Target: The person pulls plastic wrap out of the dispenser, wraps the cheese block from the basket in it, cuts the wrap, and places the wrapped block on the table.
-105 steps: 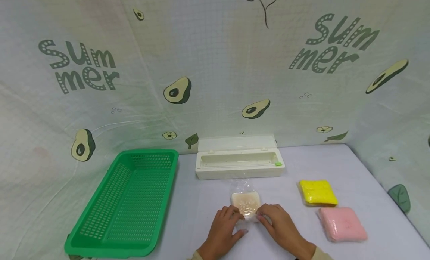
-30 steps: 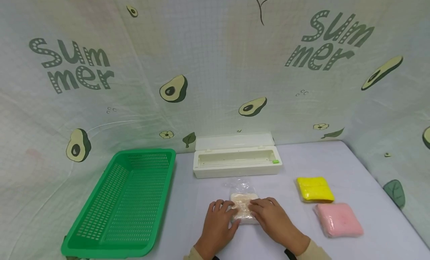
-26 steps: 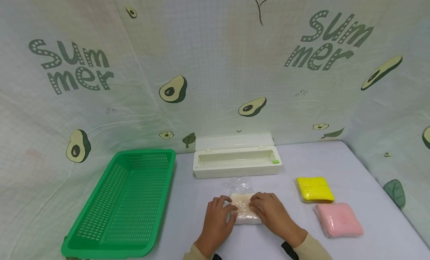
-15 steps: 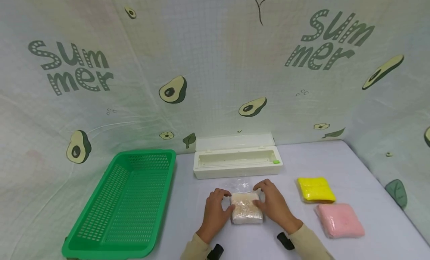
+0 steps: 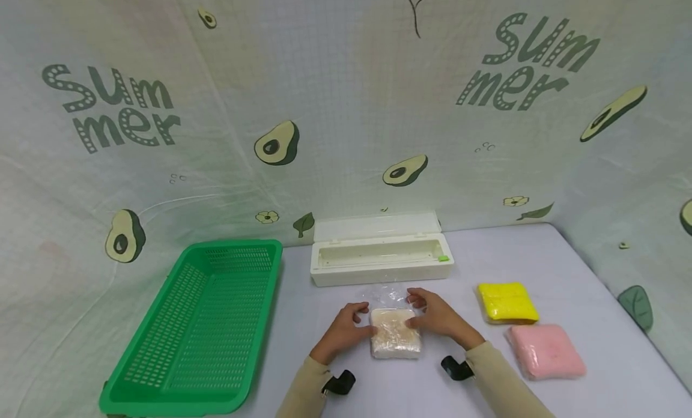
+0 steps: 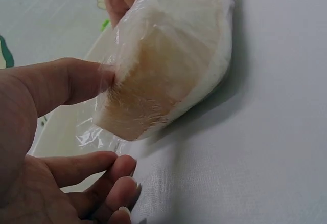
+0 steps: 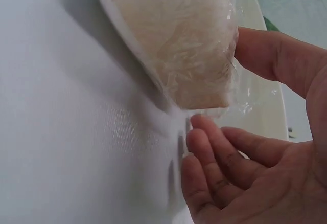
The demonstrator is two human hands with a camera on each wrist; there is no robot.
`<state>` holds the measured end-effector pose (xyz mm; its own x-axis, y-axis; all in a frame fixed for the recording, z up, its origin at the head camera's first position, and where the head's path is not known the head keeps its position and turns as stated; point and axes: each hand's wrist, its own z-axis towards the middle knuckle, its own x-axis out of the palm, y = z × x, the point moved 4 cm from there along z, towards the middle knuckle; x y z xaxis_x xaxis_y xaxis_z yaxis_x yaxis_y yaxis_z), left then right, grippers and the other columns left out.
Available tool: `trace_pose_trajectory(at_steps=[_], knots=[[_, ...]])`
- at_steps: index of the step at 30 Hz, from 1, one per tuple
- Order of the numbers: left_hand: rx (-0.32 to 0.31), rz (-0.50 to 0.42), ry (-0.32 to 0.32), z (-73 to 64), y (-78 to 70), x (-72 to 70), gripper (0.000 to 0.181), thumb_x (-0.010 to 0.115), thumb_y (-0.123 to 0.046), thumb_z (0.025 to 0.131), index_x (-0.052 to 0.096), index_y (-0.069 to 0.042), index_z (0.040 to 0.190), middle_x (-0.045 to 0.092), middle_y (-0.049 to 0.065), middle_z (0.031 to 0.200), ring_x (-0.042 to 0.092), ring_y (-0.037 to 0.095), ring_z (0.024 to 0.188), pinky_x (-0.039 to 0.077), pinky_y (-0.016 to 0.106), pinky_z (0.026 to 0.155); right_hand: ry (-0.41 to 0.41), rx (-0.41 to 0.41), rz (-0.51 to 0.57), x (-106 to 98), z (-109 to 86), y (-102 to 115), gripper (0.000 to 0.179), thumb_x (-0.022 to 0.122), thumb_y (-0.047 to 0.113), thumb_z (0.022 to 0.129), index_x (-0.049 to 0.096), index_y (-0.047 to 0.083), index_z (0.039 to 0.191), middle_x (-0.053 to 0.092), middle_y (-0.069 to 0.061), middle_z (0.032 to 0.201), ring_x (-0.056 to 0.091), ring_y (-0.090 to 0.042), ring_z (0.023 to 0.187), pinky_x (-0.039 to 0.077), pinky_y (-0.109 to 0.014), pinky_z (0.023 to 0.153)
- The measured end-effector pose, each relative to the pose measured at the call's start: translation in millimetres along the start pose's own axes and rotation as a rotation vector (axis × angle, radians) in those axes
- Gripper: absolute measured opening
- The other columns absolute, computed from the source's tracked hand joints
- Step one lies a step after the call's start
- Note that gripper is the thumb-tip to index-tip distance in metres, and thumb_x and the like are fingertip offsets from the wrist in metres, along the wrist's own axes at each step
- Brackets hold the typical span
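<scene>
A pale square slab (image 5: pixel 396 337), like sliced bread, lies on the white table in creased clear film. A loose flap of film (image 5: pixel 385 294) spreads beyond its far edge. My left hand (image 5: pixel 343 329) is at the slab's left side. Its thumb (image 6: pixel 92 81) touches the wrapped slab, and its other fingers bend loosely near the far-left corner. Opposite it, my right hand (image 5: pixel 439 316) rests its thumb (image 7: pixel 260 50) on the slab. The right fingertips (image 7: pixel 196 124) lie by the film's far edge, with a gap between them and the thumb.
Behind the slab stands a long white box (image 5: pixel 381 277), lid raised, with a green slider (image 5: pixel 443 258). A green basket (image 5: pixel 259 346) sits at the left. Yellow (image 5: pixel 508 302) and pink (image 5: pixel 547 352) film-wrapped packs lie at the right. A printed cloth (image 5: pixel 335 106) hangs behind.
Both hands have moved from the slab's near edge to its far corners, and their fingers have spread from the thumbs. Film now lies over the near part. The packs have not moved.
</scene>
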<state>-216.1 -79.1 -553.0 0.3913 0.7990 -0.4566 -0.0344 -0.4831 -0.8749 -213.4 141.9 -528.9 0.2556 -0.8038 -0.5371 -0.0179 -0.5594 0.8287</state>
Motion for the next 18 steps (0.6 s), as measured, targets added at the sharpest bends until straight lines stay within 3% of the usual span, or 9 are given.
trace_pose_trajectory(at_steps=[4, 9, 13, 18], knots=[[-0.008, -0.049, 0.047, 4.1, 0.4, 0.5, 0.065, 0.076, -0.024, 0.075, 0.049, -0.007, 0.131, 0.055, -0.003, 0.114, 0.045, 0.016, 0.095, 0.038, 0.031, 0.073, 0.039, -0.018, 0.066, -0.3, 4.2, -0.7, 0.071, 0.081, 0.01, 0.067, 0.048, -0.006, 0.128, 0.059, -0.006, 0.106, 0.053, -0.021, 0.096, 0.043, -0.041, 0.087], [0.043, -0.125, 0.079, 7.1, -2.2, 2.1, 0.075, 0.076, -0.013, 0.074, 0.038, -0.012, 0.139, 0.058, -0.007, 0.12, 0.045, 0.016, 0.101, 0.036, 0.032, 0.079, 0.031, -0.077, 0.086, -2.1, 1.9, 2.3, 0.06, 0.081, 0.008, 0.067, 0.056, -0.001, 0.12, 0.059, -0.008, 0.1, 0.053, -0.022, 0.091, 0.043, -0.04, 0.083], [0.106, -0.136, 0.037, 6.6, -5.4, 2.1, 0.078, 0.077, -0.007, 0.071, 0.039, -0.014, 0.139, 0.06, -0.004, 0.116, 0.046, 0.019, 0.1, 0.035, 0.034, 0.078, -0.005, -0.127, 0.055, -1.9, -1.0, 1.6, 0.041, 0.08, 0.011, 0.069, 0.062, 0.005, 0.106, 0.061, -0.005, 0.099, 0.053, -0.023, 0.091, 0.042, -0.042, 0.083], [0.188, -0.043, -0.031, 1.5, -6.6, 2.0, 0.058, 0.077, -0.01, 0.072, 0.055, -0.021, 0.124, 0.056, -0.007, 0.113, 0.046, 0.019, 0.101, 0.036, 0.035, 0.082, -0.08, -0.23, -0.001, -0.7, -6.7, 0.0, 0.034, 0.079, 0.013, 0.072, 0.062, 0.015, 0.101, 0.061, 0.004, 0.098, 0.054, -0.02, 0.093, 0.042, -0.044, 0.083]])
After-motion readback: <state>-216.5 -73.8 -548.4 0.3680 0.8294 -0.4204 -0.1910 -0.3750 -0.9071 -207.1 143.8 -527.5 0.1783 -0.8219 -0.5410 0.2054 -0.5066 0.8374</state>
